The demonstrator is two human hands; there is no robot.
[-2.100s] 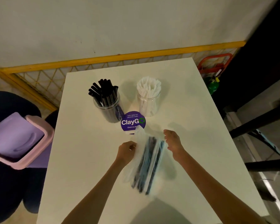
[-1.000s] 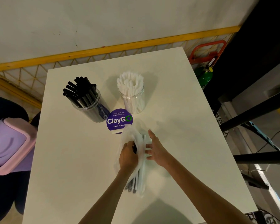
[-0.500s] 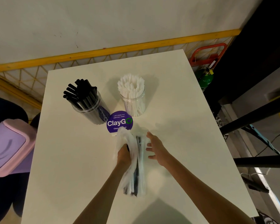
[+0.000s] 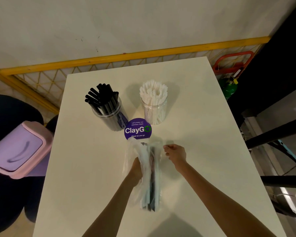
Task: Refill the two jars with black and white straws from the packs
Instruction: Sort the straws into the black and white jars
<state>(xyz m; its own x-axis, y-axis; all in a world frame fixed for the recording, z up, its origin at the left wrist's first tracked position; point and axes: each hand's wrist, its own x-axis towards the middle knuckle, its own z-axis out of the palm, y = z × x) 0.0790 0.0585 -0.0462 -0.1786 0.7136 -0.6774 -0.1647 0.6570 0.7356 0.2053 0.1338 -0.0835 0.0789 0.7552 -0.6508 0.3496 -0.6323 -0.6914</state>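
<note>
Crinkled clear pack (image 4: 151, 185), left hand (image 4: 136, 166) gripping

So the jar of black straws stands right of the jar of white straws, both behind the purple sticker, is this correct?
No. The head view shows the jar of black straws left of the jar of white straws; both are behind the purple sticker.

One view only, head-worn, wide-angle. It looks steeply down and forward, close over a white table (image 4: 92, 168) whose near edge the frame bottom cuts off. The jar of black straws (image 4: 109, 115) and jar of white straws (image 4: 155, 110) sit mid-frame. The wall (image 4: 126, 23) fills the top.
</note>
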